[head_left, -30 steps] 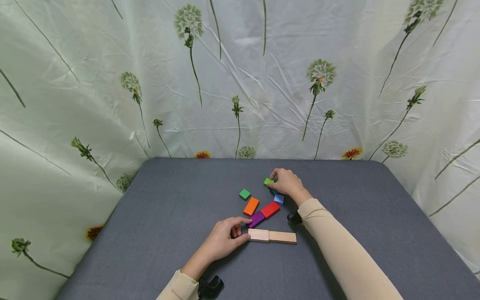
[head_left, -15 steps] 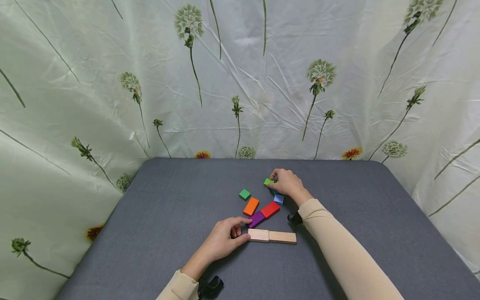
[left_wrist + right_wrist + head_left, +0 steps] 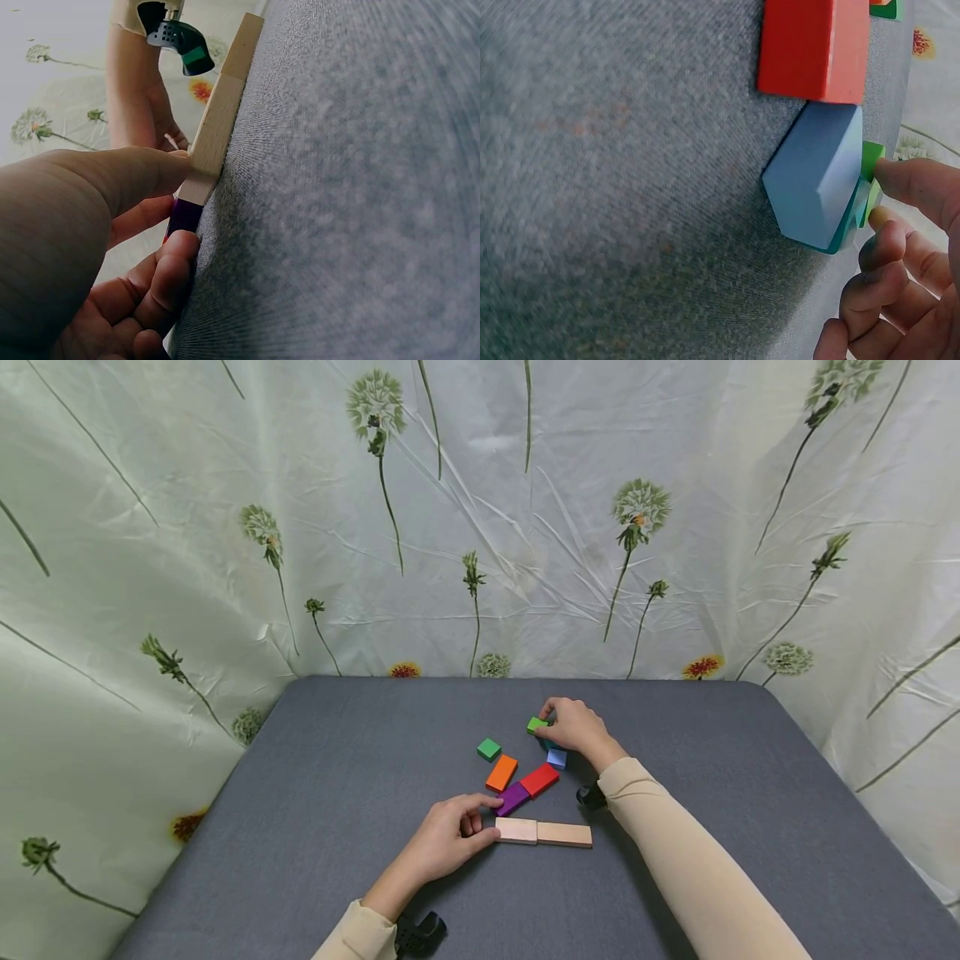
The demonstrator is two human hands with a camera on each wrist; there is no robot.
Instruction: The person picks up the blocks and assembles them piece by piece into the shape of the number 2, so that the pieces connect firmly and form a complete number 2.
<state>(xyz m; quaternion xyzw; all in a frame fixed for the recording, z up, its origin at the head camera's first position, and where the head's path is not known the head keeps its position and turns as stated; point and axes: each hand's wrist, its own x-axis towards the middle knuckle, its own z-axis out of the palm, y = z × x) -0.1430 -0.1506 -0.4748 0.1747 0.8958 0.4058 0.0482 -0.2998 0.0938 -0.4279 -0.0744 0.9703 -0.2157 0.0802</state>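
In the head view, my left hand (image 3: pixel 450 835) touches the left end of a pale wooden block (image 3: pixel 516 831) with its thumb (image 3: pixel 154 171), while its index finger reaches the end of a purple block (image 3: pixel 513 798). My right hand (image 3: pixel 576 727) pinches a lime green block (image 3: pixel 536 725) between thumb and index finger at the far end of the arrangement. Partly hidden under this hand lies a teal block (image 3: pixel 845 225), beside a blue block (image 3: pixel 814 176). A red block (image 3: pixel 814 49) runs from the blue one toward the purple one.
A second wooden block (image 3: pixel 564 835) continues the pale row to the right. Left of the coloured line lie an orange block (image 3: pixel 502 772) and a darker green block (image 3: pixel 489 749). Everything rests on a grey cloth-covered table (image 3: pixel 337 752), with a flower-patterned curtain (image 3: pixel 480 527) behind.
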